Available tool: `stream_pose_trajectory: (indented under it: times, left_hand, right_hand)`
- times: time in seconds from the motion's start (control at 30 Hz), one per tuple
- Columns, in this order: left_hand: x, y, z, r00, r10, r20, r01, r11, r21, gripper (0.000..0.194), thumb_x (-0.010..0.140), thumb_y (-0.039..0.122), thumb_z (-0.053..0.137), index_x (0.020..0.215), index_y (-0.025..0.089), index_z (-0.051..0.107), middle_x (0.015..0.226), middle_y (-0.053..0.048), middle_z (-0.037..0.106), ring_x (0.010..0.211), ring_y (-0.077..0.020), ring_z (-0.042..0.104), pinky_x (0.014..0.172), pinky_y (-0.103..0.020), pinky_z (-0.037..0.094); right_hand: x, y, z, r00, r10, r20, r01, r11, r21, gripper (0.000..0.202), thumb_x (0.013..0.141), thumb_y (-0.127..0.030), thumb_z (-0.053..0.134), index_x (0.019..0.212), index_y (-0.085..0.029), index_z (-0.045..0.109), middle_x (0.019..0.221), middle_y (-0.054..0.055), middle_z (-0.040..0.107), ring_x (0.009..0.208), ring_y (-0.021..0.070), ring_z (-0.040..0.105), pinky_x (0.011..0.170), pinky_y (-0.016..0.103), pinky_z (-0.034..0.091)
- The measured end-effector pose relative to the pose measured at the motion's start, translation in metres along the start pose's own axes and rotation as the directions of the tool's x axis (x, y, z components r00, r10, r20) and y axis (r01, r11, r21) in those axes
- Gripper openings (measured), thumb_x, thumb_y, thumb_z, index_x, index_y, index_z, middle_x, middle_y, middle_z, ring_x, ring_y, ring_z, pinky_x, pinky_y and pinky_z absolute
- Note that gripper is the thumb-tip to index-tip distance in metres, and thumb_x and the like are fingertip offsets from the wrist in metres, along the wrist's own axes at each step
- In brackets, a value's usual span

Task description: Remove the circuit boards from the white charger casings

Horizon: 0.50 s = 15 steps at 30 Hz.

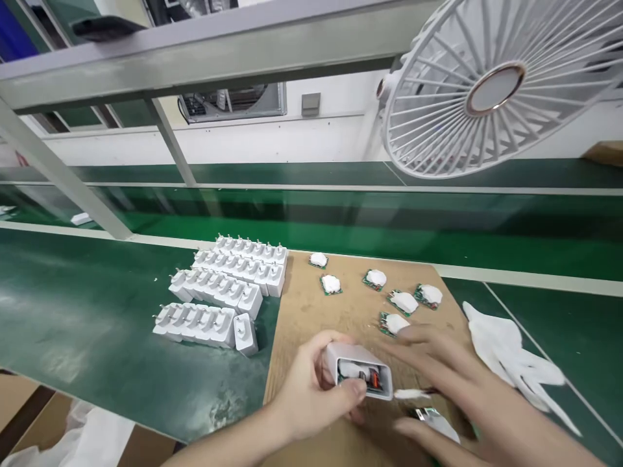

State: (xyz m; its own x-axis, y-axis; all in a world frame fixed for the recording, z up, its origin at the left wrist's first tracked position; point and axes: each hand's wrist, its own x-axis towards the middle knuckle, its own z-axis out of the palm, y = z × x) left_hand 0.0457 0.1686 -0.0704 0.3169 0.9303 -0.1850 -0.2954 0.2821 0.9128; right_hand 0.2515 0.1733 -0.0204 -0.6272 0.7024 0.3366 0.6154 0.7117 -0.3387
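The left hand is closed around a white casing, thumb across its lower rim, the open end turned toward the viewer; inside show a white mass and a red part, partly covered by that thumb. The right hand, blurred, is spread with thumb and fingers well apart, just right of the casing, with nothing visibly gripped; whether its fingertips touch the board beside them cannot be told. Between its thumb and fingers lie a small white strip and a circuit board, the latter partly hidden by the hand. Beyond, six white-topped circuit boards are scattered over a brown mat, the nearest one overlapped by the right fingers. Left of the mat, white plug housings stand in rows, pins up, on the green table; a white glove lies at the right. A fan, cut off by the frame, and a metal beam block much of the background. Lower left, a cardboard box with white wrapping is also cropped.
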Motion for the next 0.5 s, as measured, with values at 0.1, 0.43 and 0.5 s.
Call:
stream_pose_trajectory:
  times: [0.1,0.43,0.5]
  left_hand:
    - [-0.009,0.007,-0.002,0.999,-0.047,-0.023,0.05,0.985,0.166,0.063,0.07,0.05,0.067,0.118,0.016,0.046,0.073,0.0,0.059,0.054,-0.0119,0.054,0.054,-0.026,0.046]
    - [-0.072,0.014,-0.062,0.539,0.694,-0.478,0.537,0.154,0.829,0.042,0.084,0.051,0.045,0.114,0.022,0.05,0.092,-0.008,0.06,0.074,-0.0231,0.061,0.049,-0.025,0.039]
    - [-0.069,0.006,-0.068,0.591,0.661,-0.462,0.537,0.105,0.837,0.036,0.086,0.047,0.043,0.112,0.023,0.05,0.107,-0.011,0.062,0.078,-0.0234,0.064,0.046,-0.024,0.038]
  right_hand:
    - [0.021,-0.006,0.011,0.997,0.011,0.083,-0.018,0.996,0.083,0.022,0.088,-0.026,0.053,0.11,-0.025,0.057,0.097,0.006,0.06,0.078,0.0155,0.063,0.059,0.024,0.053]
    - [0.144,0.142,0.011,0.798,0.603,0.005,-0.545,0.724,-0.424,0.028,0.092,-0.034,0.056,0.111,-0.014,0.057,0.107,0.007,0.06,0.092,0.0188,0.06,0.079,0.039,0.051]
    - [0.151,0.156,0.019,0.772,0.634,0.052,-0.548,0.705,-0.45,0.03,0.092,-0.033,0.057,0.114,-0.014,0.056,0.112,0.008,0.059,0.095,0.0195,0.061,0.081,0.039,0.052]
